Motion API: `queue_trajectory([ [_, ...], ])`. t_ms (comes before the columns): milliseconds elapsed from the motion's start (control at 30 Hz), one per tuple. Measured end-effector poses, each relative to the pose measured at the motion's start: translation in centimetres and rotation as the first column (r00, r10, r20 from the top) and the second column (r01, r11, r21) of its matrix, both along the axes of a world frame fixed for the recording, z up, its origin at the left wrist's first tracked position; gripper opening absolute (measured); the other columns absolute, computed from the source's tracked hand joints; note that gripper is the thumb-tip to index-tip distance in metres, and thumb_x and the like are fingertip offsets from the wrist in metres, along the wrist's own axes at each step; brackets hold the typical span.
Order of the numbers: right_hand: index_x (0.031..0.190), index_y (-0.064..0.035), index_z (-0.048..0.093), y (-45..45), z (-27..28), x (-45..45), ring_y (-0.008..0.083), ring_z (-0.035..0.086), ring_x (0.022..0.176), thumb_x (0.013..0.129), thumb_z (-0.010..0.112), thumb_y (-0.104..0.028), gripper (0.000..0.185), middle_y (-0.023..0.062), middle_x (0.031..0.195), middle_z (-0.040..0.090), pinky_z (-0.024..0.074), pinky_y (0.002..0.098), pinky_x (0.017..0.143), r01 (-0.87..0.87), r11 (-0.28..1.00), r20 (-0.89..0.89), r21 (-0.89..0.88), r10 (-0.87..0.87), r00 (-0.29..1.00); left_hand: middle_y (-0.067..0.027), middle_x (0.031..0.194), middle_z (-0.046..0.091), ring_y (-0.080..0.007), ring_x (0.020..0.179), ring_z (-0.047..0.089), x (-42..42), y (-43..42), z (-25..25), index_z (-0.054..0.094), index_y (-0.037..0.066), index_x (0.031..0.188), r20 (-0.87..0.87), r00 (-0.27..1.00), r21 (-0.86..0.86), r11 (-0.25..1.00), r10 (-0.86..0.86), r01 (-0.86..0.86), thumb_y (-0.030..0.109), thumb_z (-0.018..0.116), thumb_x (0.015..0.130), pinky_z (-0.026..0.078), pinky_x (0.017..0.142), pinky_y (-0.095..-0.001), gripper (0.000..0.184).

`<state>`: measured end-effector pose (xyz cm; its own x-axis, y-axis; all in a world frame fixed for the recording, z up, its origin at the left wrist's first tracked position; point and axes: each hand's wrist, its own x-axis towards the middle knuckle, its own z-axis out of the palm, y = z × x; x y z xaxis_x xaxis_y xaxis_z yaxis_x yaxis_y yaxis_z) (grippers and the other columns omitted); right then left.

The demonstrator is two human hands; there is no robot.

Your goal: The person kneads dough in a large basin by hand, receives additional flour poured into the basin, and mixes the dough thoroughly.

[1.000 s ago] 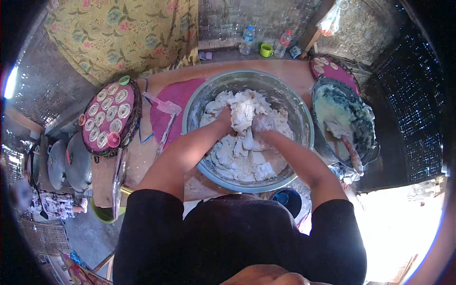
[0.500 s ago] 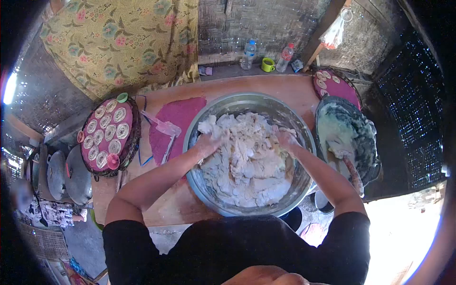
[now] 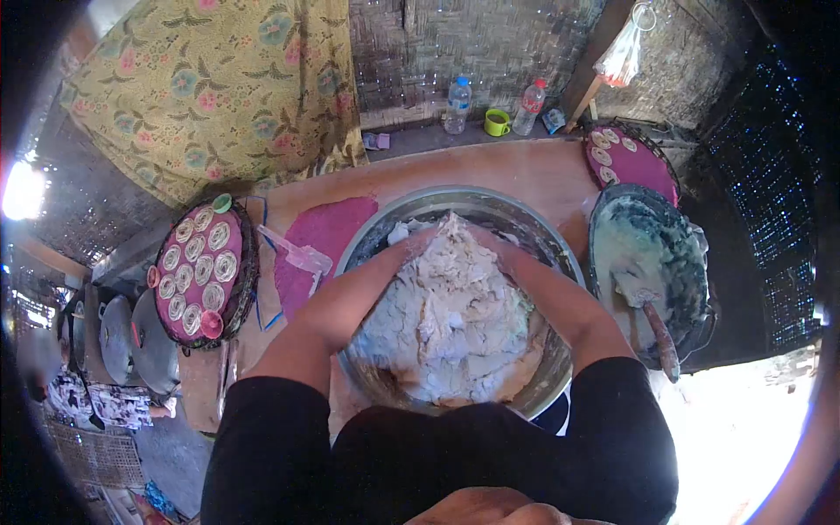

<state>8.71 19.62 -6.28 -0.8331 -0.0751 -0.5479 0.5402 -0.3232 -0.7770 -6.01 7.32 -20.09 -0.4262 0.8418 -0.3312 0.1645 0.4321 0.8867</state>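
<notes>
A big pale mass of sticky dough (image 3: 455, 306) fills much of a wide metal basin (image 3: 560, 254). At the basin's far side, my left hand (image 3: 418, 243) presses into the dough from the left. My right hand (image 3: 492, 245) grips it from the right, opposite the left. Between them the dough rises in a peak. Both hands are closed around the dough, with most of the fingers hidden behind or inside it.
Left of the basin are a pink cloth (image 3: 315, 229), a clear plastic scraper (image 3: 306, 258) and a round tray (image 3: 199, 271) of coiled pieces. On the right stands a dark pan (image 3: 630, 236) of pale paste with a wooden-handled spoon (image 3: 662, 341). Bottles (image 3: 458, 105) line the wall.
My hands have moved from the sides of the dough toward each other at the far side, gathering it into a peak. The view has shifted slightly.
</notes>
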Motion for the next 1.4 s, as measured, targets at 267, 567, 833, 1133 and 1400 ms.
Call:
queue_trajectory([
  [267, 0.127, -0.0058, 0.035, 1.6, -8.0, 2.4, 0.0206, 0.055, 0.091, 0.088, 0.037, -0.012, 0.04, 0.0106, 0.119, 0.049, 0.0408, 0.0364, 0.083, -0.032, 0.761, -0.278, 0.648, 0.275, 0.92, -0.0208, 0.113, 0.05, -0.0348, 0.101, 0.052, 8.6, -6.2, 10.6, 0.032, 0.012, 0.131, -0.396, 0.907, -0.051, 0.984, 0.139, -0.173, 0.04, 0.033, 0.088, 0.039, 0.089, -0.0391, 0.051],
  [567, 0.119, -0.0073, 0.045, -7.2, 2.4, 14.2, 0.0288, 0.048, 0.107, 0.08, 0.046, -0.051, 0.059, 0.0223, 0.108, 0.052, 0.0391, 0.0371, 0.089, -0.407, -0.061, 0.351, 0.912, 0.629, 0.693, -0.0242, 0.077, 0.059, -0.0378, 0.071, 0.059, 19.1, -12.8, 17.5, 0.057, 0.0, 0.09, -0.505, 0.585, -0.507, 0.767, -0.634, 0.394, 0.032, 0.046, 0.08, 0.046, 0.07, -0.046, 0.035],
  [833, 0.118, -0.0121, 0.048, 4.0, 1.7, 9.3, 0.0327, 0.049, 0.103, 0.084, 0.046, -0.044, 0.047, 0.0189, 0.109, 0.053, 0.0397, 0.0381, 0.089, -0.274, -0.195, 0.335, 0.942, 0.609, 0.719, -0.0207, 0.133, 0.023, -0.0352, 0.117, 0.034, 21.7, -15.0, 18.4, 0.031, -0.001, 0.124, -0.583, 0.81, 0.076, 0.997, 0.061, -0.02, 0.028, 0.062, 0.072, 0.032, 0.096, -0.0391, 0.067],
  [1133, 0.102, -0.0072, 0.059, -8.7, -1.1, -8.6, 0.0177, 0.055, 0.077, 0.084, 0.047, -0.036, 0.036, 0.0099, 0.093, 0.06, 0.0455, 0.0328, 0.069, -0.203, -0.216, 0.255, 0.955, 0.948, 0.191, -0.0172, 0.139, 0.018, -0.0324, 0.126, 0.023, 19.7, -13.5, 16.4, 0.023, 0.004, 0.132, -0.593, 0.802, 0.143, 0.97, -0.076, 0.197, 0.032, 0.068, 0.064, 0.023, 0.103, -0.0355, 0.086],
  [1400, 0.097, -0.0052, 0.061, -10.5, 1.9, 0.6, 0.0175, 0.055, 0.078, 0.087, 0.044, -0.032, 0.033, 0.0073, 0.087, 0.061, 0.0451, 0.0322, 0.071, 0.077, 0.348, -0.335, 0.934, 0.931, -0.143, -0.0172, 0.126, 0.04, -0.0325, 0.11, 0.045, 21.2, -14.8, 17.2, 0.039, 0.014, 0.124, -0.579, 0.807, 0.099, 0.972, -0.117, 0.212, 0.039, 0.057, 0.075, 0.039, 0.088, -0.0412, 0.059],
])
